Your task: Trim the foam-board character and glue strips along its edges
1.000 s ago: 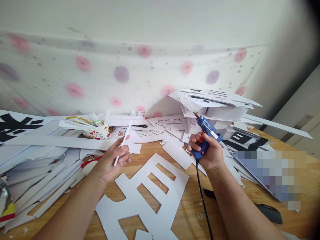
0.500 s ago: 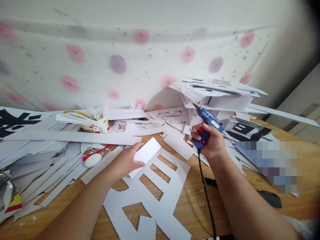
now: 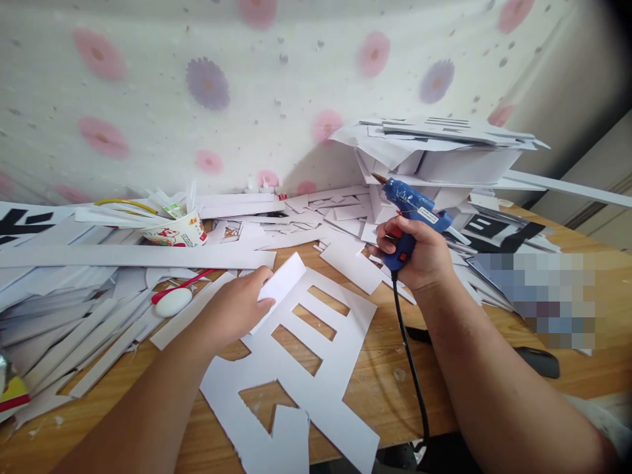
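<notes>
My left hand [image 3: 241, 306] pinches a small white foam board strip [image 3: 284, 280], standing it on edge along the upper left side of a large cut-out. That white cut-out [image 3: 320, 385], shaped like a character with several openings, lies flat on the wood. My right hand [image 3: 419, 253] is wrapped round a blue hot glue gun [image 3: 412, 204] held in the air, its nozzle pointing up and left. A black cord runs down from its handle. Whether the strip's lower edge touches the cut-out all along is hard to see.
A paper cup [image 3: 178, 230] with scraps stands at the back left. A red-handled spoon-like item [image 3: 172, 301] lies on white offcuts [image 3: 89, 329]. Stacked white boards [image 3: 459, 158] rise at the back right. A black-handled tool [image 3: 538, 361] rests on the table [image 3: 582, 395] by my right forearm.
The strip has tilted from leaning to more upright against the cut-out's edge. My right hand still holds the glue gun up. The camera view has shifted downward.
</notes>
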Action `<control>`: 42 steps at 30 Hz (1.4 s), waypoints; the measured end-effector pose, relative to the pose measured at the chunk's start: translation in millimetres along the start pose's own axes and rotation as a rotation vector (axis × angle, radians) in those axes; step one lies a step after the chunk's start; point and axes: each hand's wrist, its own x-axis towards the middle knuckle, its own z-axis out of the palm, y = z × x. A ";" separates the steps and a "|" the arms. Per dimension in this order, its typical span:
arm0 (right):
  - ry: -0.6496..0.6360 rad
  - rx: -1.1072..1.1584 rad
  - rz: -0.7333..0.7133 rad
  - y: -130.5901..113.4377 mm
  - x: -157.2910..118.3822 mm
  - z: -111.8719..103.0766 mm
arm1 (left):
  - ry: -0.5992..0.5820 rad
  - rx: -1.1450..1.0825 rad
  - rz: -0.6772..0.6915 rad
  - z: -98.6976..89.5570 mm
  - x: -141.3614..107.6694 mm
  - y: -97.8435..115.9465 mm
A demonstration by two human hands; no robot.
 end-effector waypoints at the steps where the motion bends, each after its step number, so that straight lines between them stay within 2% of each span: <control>1: 0.008 -0.005 0.001 0.7 0.2 0.1 | 0.004 0.005 0.002 0.9 0.8 0.3; 10: 0.023 -0.026 0.021 6.4 2.9 1.0 | 0.014 0.023 -0.012 2.7 5.5 2.1; 26: 0.108 -0.221 0.062 11.4 1.2 10.2 | 0.045 0.131 0.021 5.2 16.5 7.6; 42: 0.107 -0.256 0.067 17.6 -1.0 12.9 | 0.064 0.150 0.037 6.5 20.2 13.0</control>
